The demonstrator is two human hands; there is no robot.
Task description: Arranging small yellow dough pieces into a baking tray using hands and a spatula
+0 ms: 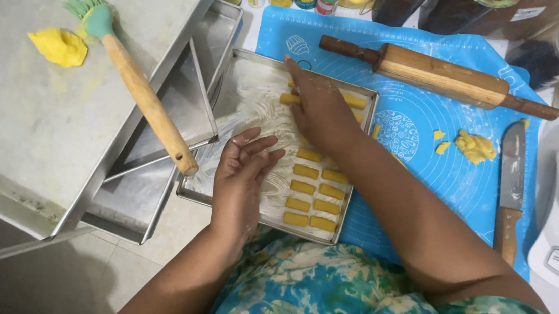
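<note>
Your right hand (320,110) reaches over the far half of the greased tray (245,83), fingers flat and together, pressing on a yellow dough stick (289,99); it grips nothing. Your left hand (243,167) hovers open above the near half of the tray, palm turned up, fingers loosely spread, holding nothing. Just right of that hand, two rows of dough sticks (317,188) lie in the tray. A brush (135,77) with a wooden handle rests left of the tray, its handle end at the tray's left rim. Right of the tray lies the blue mat (447,171), carrying a rolling pin (435,73), dough scraps (474,147) and a knife (510,191).
</note>
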